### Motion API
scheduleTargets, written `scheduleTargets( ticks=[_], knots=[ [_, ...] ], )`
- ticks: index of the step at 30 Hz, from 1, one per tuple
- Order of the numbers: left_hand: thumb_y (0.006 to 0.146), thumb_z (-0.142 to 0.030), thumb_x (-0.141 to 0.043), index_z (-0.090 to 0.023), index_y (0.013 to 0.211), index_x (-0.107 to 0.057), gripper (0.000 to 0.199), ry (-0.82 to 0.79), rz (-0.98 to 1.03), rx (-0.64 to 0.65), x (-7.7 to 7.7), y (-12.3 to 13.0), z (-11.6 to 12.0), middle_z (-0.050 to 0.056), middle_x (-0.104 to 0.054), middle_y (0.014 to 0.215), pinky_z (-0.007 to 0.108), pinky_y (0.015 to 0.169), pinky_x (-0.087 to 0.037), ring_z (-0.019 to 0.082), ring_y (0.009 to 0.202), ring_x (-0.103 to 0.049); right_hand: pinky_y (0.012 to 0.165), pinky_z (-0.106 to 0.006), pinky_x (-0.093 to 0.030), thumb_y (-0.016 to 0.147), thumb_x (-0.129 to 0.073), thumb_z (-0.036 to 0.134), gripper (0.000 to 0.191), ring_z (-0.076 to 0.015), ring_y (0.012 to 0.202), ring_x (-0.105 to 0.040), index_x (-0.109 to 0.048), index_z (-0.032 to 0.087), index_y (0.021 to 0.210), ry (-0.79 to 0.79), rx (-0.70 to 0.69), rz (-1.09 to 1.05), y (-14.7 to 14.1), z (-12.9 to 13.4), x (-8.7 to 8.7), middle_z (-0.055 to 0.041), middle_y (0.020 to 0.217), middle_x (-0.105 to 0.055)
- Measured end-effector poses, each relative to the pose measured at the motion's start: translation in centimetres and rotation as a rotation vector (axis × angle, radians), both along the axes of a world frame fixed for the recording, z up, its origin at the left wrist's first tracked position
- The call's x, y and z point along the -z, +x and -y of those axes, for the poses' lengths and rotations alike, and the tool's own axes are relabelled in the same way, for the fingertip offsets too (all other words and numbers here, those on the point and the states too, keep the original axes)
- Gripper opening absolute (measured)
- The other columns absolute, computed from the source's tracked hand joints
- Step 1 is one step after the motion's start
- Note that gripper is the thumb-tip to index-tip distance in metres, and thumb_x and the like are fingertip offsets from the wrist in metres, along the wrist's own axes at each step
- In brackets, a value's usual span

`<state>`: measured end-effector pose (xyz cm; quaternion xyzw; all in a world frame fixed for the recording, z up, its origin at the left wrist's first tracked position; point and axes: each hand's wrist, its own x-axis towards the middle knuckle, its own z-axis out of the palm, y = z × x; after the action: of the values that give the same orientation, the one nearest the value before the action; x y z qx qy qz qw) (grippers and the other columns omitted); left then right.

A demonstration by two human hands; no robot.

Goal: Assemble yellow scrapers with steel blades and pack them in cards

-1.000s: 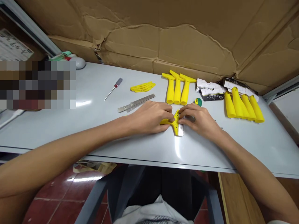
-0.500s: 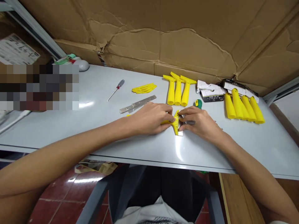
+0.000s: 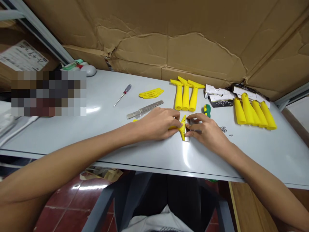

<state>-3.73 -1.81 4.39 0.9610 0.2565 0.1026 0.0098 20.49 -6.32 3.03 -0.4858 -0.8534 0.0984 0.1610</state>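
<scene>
My left hand (image 3: 162,124) is closed around a yellow scraper (image 3: 182,129), whose T-shaped head points right. Most of the scraper's handle is hidden under that hand. My right hand (image 3: 204,129) pinches a thin metal blade (image 3: 187,139) lying along the head's outer edge. Only the blade's near end shows clearly past the fingertips. Something dark grey sits between the right fingers, too hidden to name. Just beyond the right hand lies a stubby green-and-yellow screwdriver (image 3: 207,110). Small screws (image 3: 223,129) are scattered to its right.
Three yellow scraper handles (image 3: 185,96) lie at the back. More handles (image 3: 253,112) rest by black-and-white packets (image 3: 220,100) at right. Flat yellow pieces (image 3: 151,93), metal strips (image 3: 145,109) and a long screwdriver (image 3: 122,95) lie left. A cardboard wall (image 3: 193,48) stands behind.
The view has shifted slightly, and the pile of screws beside my right wrist now shows more. Both hands keep their places at the scraper head, with the right fingers a little more spread.
</scene>
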Motion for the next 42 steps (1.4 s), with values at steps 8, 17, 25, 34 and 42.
scheduleTargets(
  ticks=[8, 17, 25, 34, 42],
  knots=[
    [0.098, -0.024, -0.067, -0.028, 0.104, -0.083, 0.017, -0.047, -0.033, -0.038, -0.6, 0.3, 0.5, 0.0, -0.075, 0.101, 0.03, 0.063, -0.032, 0.016, 0.082, -0.066, 0.093, -0.046, -0.064, 0.1, -0.071, 0.03, 0.019, -0.0312, 0.117, -0.071, -0.086, 0.018, 0.095, 0.05, -0.042, 0.147, -0.6, 0.7, -0.9, -0.015, 0.131, -0.073],
    [0.108, -0.043, -0.059, -0.023, 0.117, -0.081, 0.031, -0.01, 0.082, -0.295, -2.8, -3.7, -4.6, 0.004, -0.079, 0.108, 0.03, 0.081, -0.044, 0.017, 0.09, -0.064, 0.097, -0.051, -0.061, 0.103, -0.065, 0.035, 0.029, -0.0322, 0.114, -0.066, -0.084, 0.014, 0.097, 0.058, -0.087, 0.2, -0.6, 0.8, -1.4, -0.016, 0.124, -0.072],
    [0.105, -0.037, -0.062, -0.021, 0.128, -0.077, 0.031, -0.008, 0.064, -0.633, 0.4, -7.4, -10.4, -0.001, -0.077, 0.095, 0.029, 0.079, -0.039, 0.014, 0.082, -0.051, 0.096, -0.049, -0.056, 0.11, -0.051, 0.037, 0.041, -0.0294, 0.107, -0.059, -0.085, 0.017, 0.098, -0.047, -0.054, 0.104, 0.0, 0.6, -1.5, -0.0151, 0.109, -0.063],
    [0.091, -0.033, -0.068, -0.022, 0.113, -0.08, 0.027, 0.008, 0.28, -0.665, 0.4, -7.7, -11.2, -0.003, -0.073, 0.084, 0.036, 0.091, -0.043, 0.018, 0.085, -0.06, 0.096, -0.048, -0.055, 0.105, -0.06, 0.027, 0.026, -0.0274, 0.103, -0.061, -0.085, 0.017, 0.105, -0.115, -0.079, 0.058, 0.6, -0.2, -1.5, -0.0125, 0.105, -0.061],
    [0.076, -0.035, -0.083, -0.023, 0.11, -0.067, 0.039, -0.419, 0.84, -0.423, -2.1, -3.8, -6.8, -0.001, -0.075, 0.092, 0.035, 0.077, -0.061, 0.017, 0.087, -0.073, 0.107, -0.052, -0.05, 0.094, -0.079, 0.028, 0.013, -0.0309, 0.117, -0.052, -0.088, 0.023, 0.101, -0.042, -0.08, -0.037, 1.2, -0.9, -0.6, -0.0136, 0.123, -0.064]
  ],
)
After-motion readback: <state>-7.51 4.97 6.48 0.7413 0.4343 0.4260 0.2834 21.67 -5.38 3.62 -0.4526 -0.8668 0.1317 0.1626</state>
